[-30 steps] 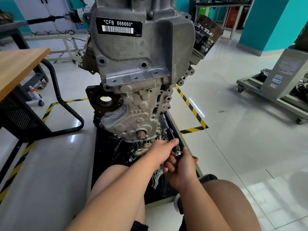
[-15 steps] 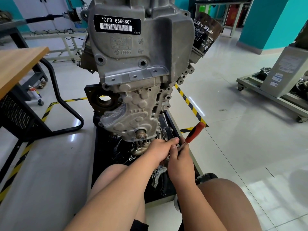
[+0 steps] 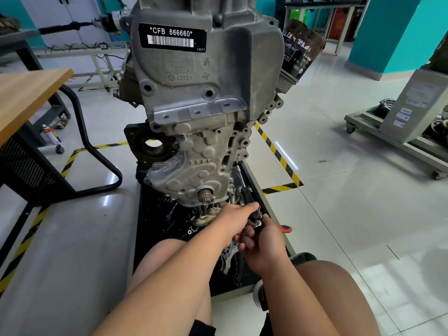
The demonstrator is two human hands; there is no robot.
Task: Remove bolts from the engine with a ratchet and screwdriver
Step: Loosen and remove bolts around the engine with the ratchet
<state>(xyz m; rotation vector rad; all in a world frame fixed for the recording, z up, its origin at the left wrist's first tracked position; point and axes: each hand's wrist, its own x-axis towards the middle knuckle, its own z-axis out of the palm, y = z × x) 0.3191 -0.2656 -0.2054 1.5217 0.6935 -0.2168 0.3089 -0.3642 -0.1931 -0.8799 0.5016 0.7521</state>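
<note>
Ratchet (image 3: 247, 196), black-handled, chrome-headed, in gripping fingers (image 3: 251, 206) of left hand (image 3: 232, 221) and right hand (image 3: 265, 243)

Screwdriver down, ratchet showing again

The red-handled screwdriver (image 3: 286, 228) I had tipped up half a second ago now sits low, just past my right hand (image 3: 264, 241). The black-handled ratchet (image 3: 253, 213) is uncovered again between that hand and my left hand (image 3: 236, 219).
</note>
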